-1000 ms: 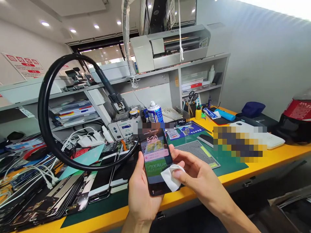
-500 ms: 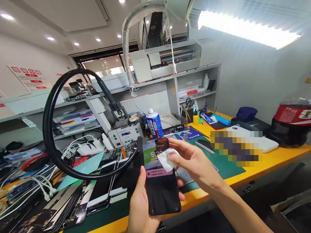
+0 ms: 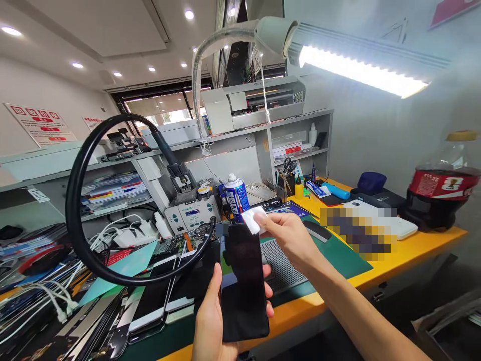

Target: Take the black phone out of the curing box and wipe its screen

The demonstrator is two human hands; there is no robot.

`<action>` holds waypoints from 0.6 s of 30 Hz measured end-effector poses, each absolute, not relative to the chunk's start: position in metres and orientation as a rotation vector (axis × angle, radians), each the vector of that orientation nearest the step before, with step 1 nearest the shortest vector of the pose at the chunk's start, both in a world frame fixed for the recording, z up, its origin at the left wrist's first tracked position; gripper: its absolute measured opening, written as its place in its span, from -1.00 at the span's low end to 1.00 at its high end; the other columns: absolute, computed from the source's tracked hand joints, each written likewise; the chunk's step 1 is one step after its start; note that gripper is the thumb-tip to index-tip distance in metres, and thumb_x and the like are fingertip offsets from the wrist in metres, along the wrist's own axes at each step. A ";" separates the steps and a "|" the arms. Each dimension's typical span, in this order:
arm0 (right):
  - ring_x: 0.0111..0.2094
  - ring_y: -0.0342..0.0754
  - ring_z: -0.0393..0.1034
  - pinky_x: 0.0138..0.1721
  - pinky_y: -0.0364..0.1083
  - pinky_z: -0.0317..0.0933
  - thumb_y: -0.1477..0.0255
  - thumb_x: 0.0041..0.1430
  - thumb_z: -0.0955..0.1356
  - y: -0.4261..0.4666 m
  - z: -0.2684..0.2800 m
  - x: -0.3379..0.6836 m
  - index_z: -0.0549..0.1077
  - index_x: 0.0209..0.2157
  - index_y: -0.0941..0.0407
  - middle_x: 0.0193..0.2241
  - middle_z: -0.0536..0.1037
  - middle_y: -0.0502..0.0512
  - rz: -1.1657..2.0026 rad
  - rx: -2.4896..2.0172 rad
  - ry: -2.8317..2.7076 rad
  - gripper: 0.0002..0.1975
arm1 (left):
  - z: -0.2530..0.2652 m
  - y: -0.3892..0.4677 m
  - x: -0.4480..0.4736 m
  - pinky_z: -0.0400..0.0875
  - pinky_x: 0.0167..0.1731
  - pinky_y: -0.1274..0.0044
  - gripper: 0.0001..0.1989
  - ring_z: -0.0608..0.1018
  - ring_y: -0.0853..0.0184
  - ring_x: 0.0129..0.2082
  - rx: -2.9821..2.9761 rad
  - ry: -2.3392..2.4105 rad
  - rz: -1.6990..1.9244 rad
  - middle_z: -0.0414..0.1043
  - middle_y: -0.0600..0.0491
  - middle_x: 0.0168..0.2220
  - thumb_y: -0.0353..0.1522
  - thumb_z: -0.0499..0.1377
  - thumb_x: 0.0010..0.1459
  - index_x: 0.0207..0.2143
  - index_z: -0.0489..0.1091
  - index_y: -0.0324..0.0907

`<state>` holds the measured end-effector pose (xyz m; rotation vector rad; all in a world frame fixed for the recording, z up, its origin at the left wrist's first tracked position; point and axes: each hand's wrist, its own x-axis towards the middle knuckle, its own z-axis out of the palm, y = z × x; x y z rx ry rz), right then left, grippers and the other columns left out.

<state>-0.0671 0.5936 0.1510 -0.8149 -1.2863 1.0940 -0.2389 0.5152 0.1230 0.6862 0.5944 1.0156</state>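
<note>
Above the cluttered surface [image 3: 413,245], the left hand [image 3: 216,321] grips the dark-screened phone [image 3: 242,281] upright while the right hand [image 3: 285,235] pinches a white wipe [image 3: 252,219] at its top edge, the glass below apparently already wiped.

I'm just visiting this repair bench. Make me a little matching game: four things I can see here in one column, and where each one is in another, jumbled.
Things:
1. phone
2. white wipe
3. blue spray can
4. scissors

Places:
A. in a pen holder under the shelves
B. pinched in the right hand, at the phone's top edge
C. held upright in the left hand, screen dark
D. standing on the bench beside the grey soldering station

Pairs: 1-C, 2-B, 3-D, 4-A
</note>
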 end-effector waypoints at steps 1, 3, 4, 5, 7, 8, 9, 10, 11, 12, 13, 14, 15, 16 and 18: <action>-0.38 -0.01 0.41 -0.27 -0.05 0.32 0.00 0.12 0.41 0.598 0.150 -0.065 0.60 -0.43 0.17 -0.45 0.55 0.11 1.103 -0.809 -1.251 -0.53 | 0.123 0.515 -0.239 0.45 -0.28 0.41 -0.31 0.56 0.15 -0.35 0.675 0.605 1.020 0.53 -0.30 -0.18 0.02 -0.09 0.33 0.03 0.47 -0.41; -0.37 0.00 0.42 -0.25 -0.04 0.34 0.01 0.09 0.44 0.605 0.149 -0.058 0.61 -0.38 0.18 -0.41 0.57 0.14 1.142 -0.789 -1.184 -0.53 | 0.123 0.515 -0.241 0.45 -0.27 0.40 -0.32 0.56 0.14 -0.34 0.649 0.614 1.036 0.52 -0.30 -0.15 0.03 -0.08 0.32 0.04 0.46 -0.40; -0.36 0.00 0.43 -0.25 -0.04 0.34 0.02 0.09 0.45 0.606 0.149 -0.055 0.61 -0.36 0.19 -0.39 0.57 0.15 1.161 -0.781 -1.165 -0.54 | 0.122 0.515 -0.241 0.45 -0.27 0.40 -0.31 0.56 0.14 -0.34 0.639 0.614 1.037 0.52 -0.31 -0.14 0.03 -0.08 0.32 0.04 0.46 -0.40; -0.36 -0.01 0.43 -0.25 -0.05 0.34 0.04 0.09 0.46 0.606 0.148 -0.051 0.61 -0.35 0.19 -0.37 0.57 0.16 1.181 -0.768 -1.157 -0.55 | 0.122 0.514 -0.241 0.45 -0.27 0.40 -0.30 0.56 0.14 -0.34 0.630 0.613 1.033 0.52 -0.31 -0.14 0.04 -0.08 0.31 0.04 0.46 -0.41; -0.36 -0.04 0.41 -0.28 -0.07 0.33 0.08 0.10 0.46 0.602 0.147 -0.047 0.61 -0.34 0.18 -0.36 0.57 0.15 1.227 -0.723 -1.168 -0.59 | 0.121 0.514 -0.241 0.45 -0.30 0.42 -0.27 0.56 0.15 -0.36 0.625 0.614 1.015 0.52 -0.31 -0.16 0.06 -0.07 0.30 0.03 0.45 -0.44; -0.38 -0.06 0.39 -0.30 -0.09 0.31 0.09 0.11 0.46 0.599 0.146 -0.047 0.60 -0.35 0.17 -0.38 0.55 0.13 1.248 -0.699 -1.180 -0.61 | 0.121 0.514 -0.240 0.45 -0.31 0.43 -0.27 0.56 0.15 -0.36 0.627 0.618 1.010 0.52 -0.31 -0.17 0.06 -0.07 0.30 0.03 0.46 -0.44; -0.41 -0.08 0.36 -0.33 -0.10 0.29 0.11 0.12 0.46 0.595 0.145 -0.048 0.59 -0.38 0.17 -0.41 0.53 0.10 1.256 -0.681 -1.193 -0.63 | 0.121 0.513 -0.239 0.45 -0.31 0.43 -0.27 0.56 0.15 -0.36 0.632 0.629 1.013 0.52 -0.31 -0.18 0.06 -0.07 0.30 0.02 0.45 -0.45; -0.44 -0.10 0.32 -0.36 -0.11 0.27 0.11 0.12 0.46 0.592 0.145 -0.050 0.58 -0.40 0.17 -0.45 0.50 0.07 1.249 -0.675 -1.210 -0.64 | 0.122 0.513 -0.238 0.45 -0.32 0.44 -0.27 0.56 0.15 -0.36 0.639 0.646 1.024 0.53 -0.31 -0.19 0.05 -0.07 0.30 0.03 0.45 -0.44; -0.46 -0.12 0.29 -0.39 -0.12 0.24 0.12 0.11 0.46 0.590 0.144 -0.053 0.57 -0.41 0.17 -0.47 0.48 0.05 1.229 -0.680 -1.232 -0.64 | 0.122 0.513 -0.237 0.45 -0.33 0.45 -0.28 0.56 0.15 -0.37 0.647 0.666 1.031 0.53 -0.31 -0.20 0.05 -0.07 0.30 0.03 0.45 -0.44; -0.48 -0.14 0.26 -0.41 -0.12 0.22 0.13 0.11 0.47 0.587 0.143 -0.056 0.57 -0.39 0.16 -0.47 0.47 0.03 1.204 -0.690 -1.256 -0.66 | 0.123 0.513 -0.236 0.45 -0.35 0.46 -0.29 0.56 0.16 -0.37 0.652 0.689 1.032 0.53 -0.31 -0.21 0.04 -0.06 0.30 0.03 0.45 -0.44; -0.49 -0.16 0.24 -0.42 -0.13 0.19 0.14 0.10 0.47 0.586 0.143 -0.058 0.58 -0.35 0.16 -0.47 0.46 0.01 1.184 -0.702 -1.282 -0.67 | 0.124 0.513 -0.235 0.45 -0.36 0.47 -0.30 0.57 0.16 -0.37 0.651 0.711 1.029 0.53 -0.31 -0.21 0.03 -0.05 0.30 0.03 0.45 -0.43; -0.51 -0.17 0.22 -0.44 -0.14 0.17 0.15 0.09 0.48 0.585 0.143 -0.060 0.58 -0.30 0.15 -0.46 0.46 -0.02 1.174 -0.711 -1.311 -0.67 | 0.124 0.514 -0.234 0.46 -0.37 0.47 -0.31 0.57 0.15 -0.37 0.648 0.731 1.017 0.53 -0.31 -0.21 0.03 -0.03 0.30 0.03 0.45 -0.43; -0.52 -0.19 0.21 -0.44 -0.15 0.14 0.16 0.09 0.47 0.585 0.143 -0.061 0.58 -0.28 0.14 -0.47 0.46 -0.04 1.175 -0.718 -1.342 -0.67 | 0.124 0.514 -0.234 0.47 -0.38 0.46 -0.32 0.57 0.15 -0.37 0.644 0.750 1.003 0.53 -0.30 -0.21 0.02 -0.02 0.29 0.03 0.46 -0.43; -0.53 -0.20 0.19 -0.45 -0.15 0.12 0.16 0.10 0.46 0.585 0.143 -0.060 0.58 -0.30 0.14 -0.49 0.44 -0.06 1.177 -0.724 -1.366 -0.69 | 0.124 0.515 -0.233 0.48 -0.38 0.45 -0.34 0.57 0.14 -0.37 0.644 0.764 0.988 0.54 -0.30 -0.21 0.01 0.00 0.29 0.02 0.46 -0.42; -0.54 -0.20 0.17 -0.46 -0.16 0.08 0.14 0.13 0.44 0.585 0.144 -0.057 0.52 -0.46 0.15 -0.57 0.38 -0.08 1.154 -0.751 -1.391 -0.66 | 0.124 0.518 -0.232 0.51 -0.36 0.43 -0.35 0.57 0.13 -0.37 0.650 0.783 0.962 0.54 -0.30 -0.21 0.00 0.03 0.27 0.02 0.47 -0.42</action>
